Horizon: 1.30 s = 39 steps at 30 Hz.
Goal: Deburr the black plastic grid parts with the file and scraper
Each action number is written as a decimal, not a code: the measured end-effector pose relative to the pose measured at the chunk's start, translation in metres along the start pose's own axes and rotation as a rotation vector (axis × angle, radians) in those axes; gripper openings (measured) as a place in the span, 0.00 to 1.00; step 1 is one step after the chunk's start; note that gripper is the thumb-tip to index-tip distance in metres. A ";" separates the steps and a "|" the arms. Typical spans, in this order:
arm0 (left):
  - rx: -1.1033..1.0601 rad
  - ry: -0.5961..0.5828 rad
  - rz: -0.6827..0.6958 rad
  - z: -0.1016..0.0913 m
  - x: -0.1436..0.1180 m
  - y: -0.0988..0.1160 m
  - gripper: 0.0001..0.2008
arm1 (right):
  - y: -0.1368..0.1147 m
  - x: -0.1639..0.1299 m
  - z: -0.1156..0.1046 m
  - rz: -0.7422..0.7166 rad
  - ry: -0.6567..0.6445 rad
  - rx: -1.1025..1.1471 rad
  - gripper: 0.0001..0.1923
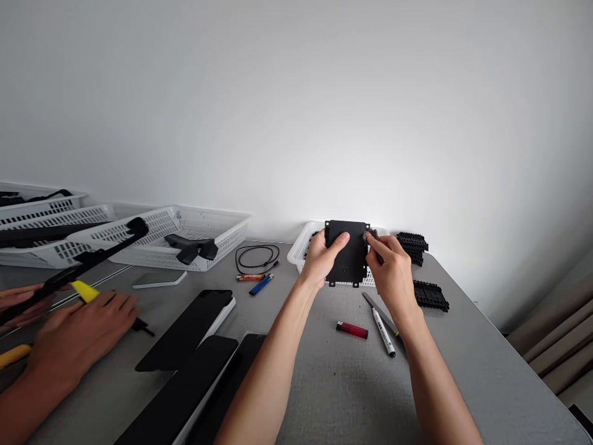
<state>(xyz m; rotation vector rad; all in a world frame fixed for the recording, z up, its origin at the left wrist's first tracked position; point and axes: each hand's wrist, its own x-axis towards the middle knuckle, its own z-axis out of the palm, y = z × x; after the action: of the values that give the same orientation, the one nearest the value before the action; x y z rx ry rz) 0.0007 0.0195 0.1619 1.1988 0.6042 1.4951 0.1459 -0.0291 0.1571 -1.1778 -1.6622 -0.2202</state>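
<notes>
Left grip [319, 259]: closed on the black plate [347, 254], thumb across its face. Right grip [393, 269]: bunched at the plate's upper right edge (whether it pinches anything small there, cannot tell). Plate: raised, roughly upright, in front of the white basket [295, 252], above the table [333, 395]. Handling advice: left hold firm, right pressure light, lest the tabs [355, 285] bend.

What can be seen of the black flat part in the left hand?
The black flat part looks matte, nearly rectangular, perhaps metal or plastic, with small tabs at top and bottom. It is held upright before a white basket. The left hand grips its left side; the right hand is at its upper right edge.
</notes>
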 end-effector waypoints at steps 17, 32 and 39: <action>-0.046 0.187 -0.046 -0.022 0.012 0.001 0.27 | -0.024 -0.007 -0.035 0.024 -0.284 0.054 0.16; 0.337 -0.162 0.203 0.005 -0.006 0.004 0.18 | 0.000 0.004 -0.009 0.000 0.176 0.131 0.15; 0.385 -0.105 0.254 0.005 0.000 -0.007 0.20 | -0.009 0.000 -0.001 -0.029 0.079 0.155 0.15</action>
<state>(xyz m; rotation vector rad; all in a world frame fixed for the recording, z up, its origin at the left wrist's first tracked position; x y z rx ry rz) 0.0081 0.0206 0.1579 1.6921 0.7092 1.5563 0.1397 -0.0343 0.1605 -1.0169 -1.5981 -0.1518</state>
